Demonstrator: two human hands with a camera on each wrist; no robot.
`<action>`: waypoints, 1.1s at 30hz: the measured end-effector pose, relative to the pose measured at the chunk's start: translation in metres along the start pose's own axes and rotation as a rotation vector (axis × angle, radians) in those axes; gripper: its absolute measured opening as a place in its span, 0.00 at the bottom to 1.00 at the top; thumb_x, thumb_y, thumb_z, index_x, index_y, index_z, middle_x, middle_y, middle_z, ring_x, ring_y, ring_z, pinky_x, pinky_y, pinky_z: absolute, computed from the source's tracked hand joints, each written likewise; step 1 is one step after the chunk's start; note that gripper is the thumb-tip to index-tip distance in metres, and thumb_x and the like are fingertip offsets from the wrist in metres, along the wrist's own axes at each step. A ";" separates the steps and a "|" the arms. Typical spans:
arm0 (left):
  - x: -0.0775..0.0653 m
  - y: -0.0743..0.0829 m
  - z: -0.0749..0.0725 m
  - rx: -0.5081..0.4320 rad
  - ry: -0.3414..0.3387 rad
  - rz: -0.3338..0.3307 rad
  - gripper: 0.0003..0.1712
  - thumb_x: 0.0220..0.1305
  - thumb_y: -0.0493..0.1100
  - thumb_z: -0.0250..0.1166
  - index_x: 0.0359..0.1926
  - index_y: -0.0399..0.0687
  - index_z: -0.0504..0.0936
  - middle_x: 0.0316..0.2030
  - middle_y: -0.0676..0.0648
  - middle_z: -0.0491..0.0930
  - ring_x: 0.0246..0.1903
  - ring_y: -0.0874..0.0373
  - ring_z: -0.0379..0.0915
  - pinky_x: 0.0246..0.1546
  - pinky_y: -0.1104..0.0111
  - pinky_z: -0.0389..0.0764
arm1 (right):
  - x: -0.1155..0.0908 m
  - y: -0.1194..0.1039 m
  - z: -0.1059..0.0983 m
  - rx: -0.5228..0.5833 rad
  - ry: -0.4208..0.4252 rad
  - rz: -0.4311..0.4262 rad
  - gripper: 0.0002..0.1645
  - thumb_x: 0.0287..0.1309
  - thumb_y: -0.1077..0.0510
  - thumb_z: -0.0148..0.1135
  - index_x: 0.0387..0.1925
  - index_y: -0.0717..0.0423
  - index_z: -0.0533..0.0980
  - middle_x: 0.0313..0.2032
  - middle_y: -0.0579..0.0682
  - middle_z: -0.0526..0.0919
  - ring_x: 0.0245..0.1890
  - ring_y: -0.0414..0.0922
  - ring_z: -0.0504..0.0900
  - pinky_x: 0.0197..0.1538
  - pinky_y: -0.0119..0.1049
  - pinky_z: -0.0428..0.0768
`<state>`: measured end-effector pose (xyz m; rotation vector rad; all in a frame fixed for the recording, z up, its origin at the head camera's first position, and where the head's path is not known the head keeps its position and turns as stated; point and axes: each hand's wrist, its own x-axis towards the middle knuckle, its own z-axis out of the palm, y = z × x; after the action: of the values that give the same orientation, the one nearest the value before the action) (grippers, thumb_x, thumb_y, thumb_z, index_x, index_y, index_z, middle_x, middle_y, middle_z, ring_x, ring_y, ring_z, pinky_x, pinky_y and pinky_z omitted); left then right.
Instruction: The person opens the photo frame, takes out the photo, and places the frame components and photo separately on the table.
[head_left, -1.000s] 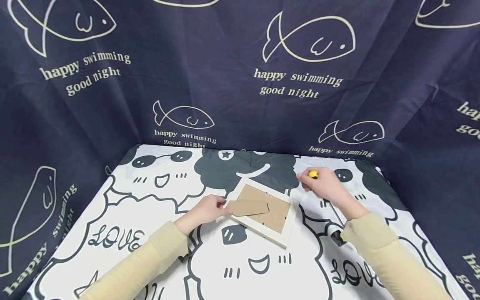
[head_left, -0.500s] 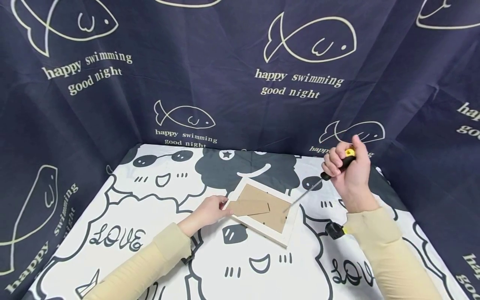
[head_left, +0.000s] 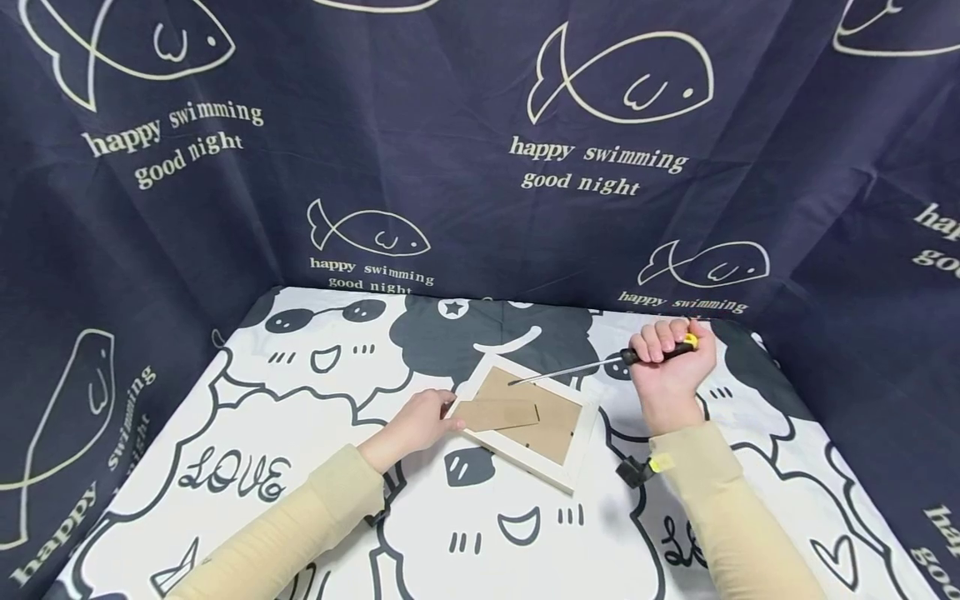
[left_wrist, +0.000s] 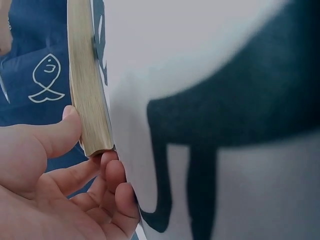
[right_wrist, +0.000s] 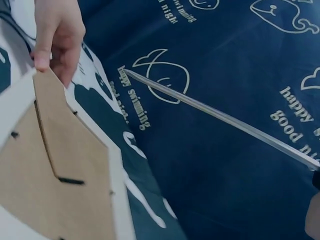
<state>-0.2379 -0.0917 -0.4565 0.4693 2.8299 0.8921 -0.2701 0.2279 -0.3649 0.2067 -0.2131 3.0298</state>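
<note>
A white picture frame (head_left: 558, 433) lies face down, its brown backing board and folded stand (head_left: 495, 414) facing up. My left hand (head_left: 420, 425) pinches its left corner, thumb on top of the stand's end and fingers beneath, as the left wrist view shows along the frame's wooden edge (left_wrist: 89, 85). My right hand (head_left: 672, 379) grips the black and yellow handle of a screwdriver (head_left: 573, 368). Its metal shaft (right_wrist: 225, 117) points left over the frame; in the right wrist view the tip stands apart from the board. Small dark tabs (right_wrist: 15, 135) sit around the backing's edge.
A white cloth (head_left: 322, 467) with black cartoon drawings covers the table. Dark blue curtains (head_left: 480, 167) with fish prints hang behind and at both sides. A black wrist camera (head_left: 636, 472) is strapped at the right sleeve.
My right hand has turned the screwdriver from behind the hand to point left, its tip now over the frame's upper part. The left hand and frame have stayed put.
</note>
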 end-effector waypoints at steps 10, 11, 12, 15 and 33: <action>0.003 0.002 -0.003 0.000 -0.040 0.009 0.24 0.53 0.50 0.63 0.47 0.38 0.77 0.29 0.47 0.79 0.25 0.61 0.70 0.29 0.69 0.73 | -0.001 0.024 -0.029 0.016 0.075 -0.059 0.19 0.50 0.55 0.41 0.08 0.56 0.59 0.06 0.48 0.57 0.06 0.42 0.51 0.12 0.32 0.50; 0.003 0.002 -0.004 -0.002 -0.045 0.006 0.24 0.53 0.50 0.63 0.47 0.38 0.77 0.30 0.47 0.79 0.25 0.61 0.70 0.28 0.69 0.73 | -0.001 0.026 -0.032 0.014 0.076 -0.062 0.18 0.48 0.55 0.42 0.08 0.56 0.59 0.06 0.48 0.57 0.06 0.42 0.51 0.12 0.32 0.50; 0.003 0.002 -0.004 -0.005 -0.052 0.003 0.24 0.53 0.49 0.63 0.47 0.38 0.77 0.30 0.47 0.79 0.25 0.62 0.70 0.28 0.69 0.73 | -0.001 0.029 -0.034 0.012 0.078 -0.065 0.18 0.48 0.56 0.42 0.07 0.56 0.59 0.06 0.48 0.57 0.06 0.42 0.51 0.12 0.32 0.50; 0.004 0.003 -0.006 -0.005 -0.069 -0.010 0.25 0.53 0.49 0.63 0.48 0.37 0.76 0.31 0.47 0.80 0.25 0.62 0.70 0.28 0.69 0.73 | -0.002 0.035 -0.039 -0.013 0.093 -0.089 0.18 0.47 0.56 0.42 0.07 0.56 0.59 0.06 0.47 0.56 0.06 0.42 0.51 0.12 0.31 0.49; 0.005 0.001 -0.004 0.010 -0.058 0.013 0.29 0.52 0.50 0.63 0.52 0.37 0.74 0.32 0.46 0.80 0.26 0.61 0.70 0.30 0.68 0.73 | -0.005 0.054 -0.053 -0.085 0.076 -0.147 0.15 0.44 0.57 0.42 0.09 0.55 0.57 0.07 0.47 0.54 0.07 0.41 0.49 0.12 0.31 0.46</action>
<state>-0.2429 -0.0914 -0.4523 0.5072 2.7836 0.8527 -0.2773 0.1820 -0.4244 0.0954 -0.3063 2.8696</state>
